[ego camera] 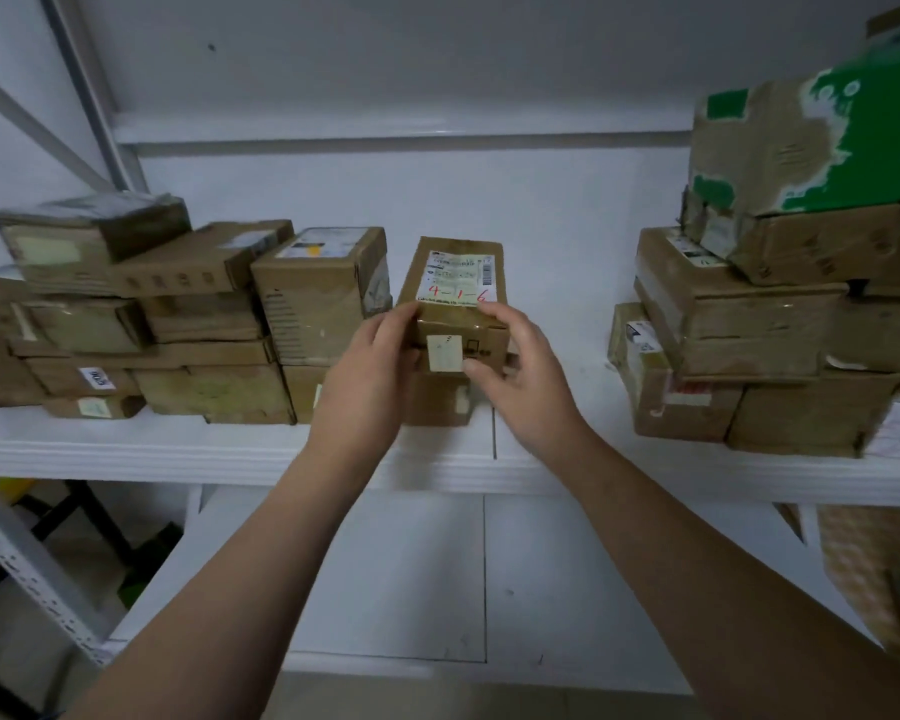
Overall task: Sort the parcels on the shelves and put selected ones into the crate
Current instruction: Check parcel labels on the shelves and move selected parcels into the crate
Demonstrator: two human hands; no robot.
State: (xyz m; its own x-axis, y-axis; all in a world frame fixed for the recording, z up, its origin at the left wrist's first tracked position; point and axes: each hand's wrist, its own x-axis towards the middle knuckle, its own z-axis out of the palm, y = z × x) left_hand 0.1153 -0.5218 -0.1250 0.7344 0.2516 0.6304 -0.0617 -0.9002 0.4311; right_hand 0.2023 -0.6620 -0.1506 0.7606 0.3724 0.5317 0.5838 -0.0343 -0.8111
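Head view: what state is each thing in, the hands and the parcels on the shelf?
Parcel marked 4-1-6: closed, label up, held at its near end by both hands.
Left hand: grips the parcel's left corner.
Right hand: grips its right corner.
Green-printed box: battered, topping the right stack.

Brown cardboard parcel (455, 298), white label (461, 279) with red "4-1-6"; green-and-brown box (811, 142); white shelf (178, 444).

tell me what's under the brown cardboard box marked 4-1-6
Another brown cardboard parcel on the white shelf. The left hand and right hand, gripping the 4-1-6 box, cover much of it.
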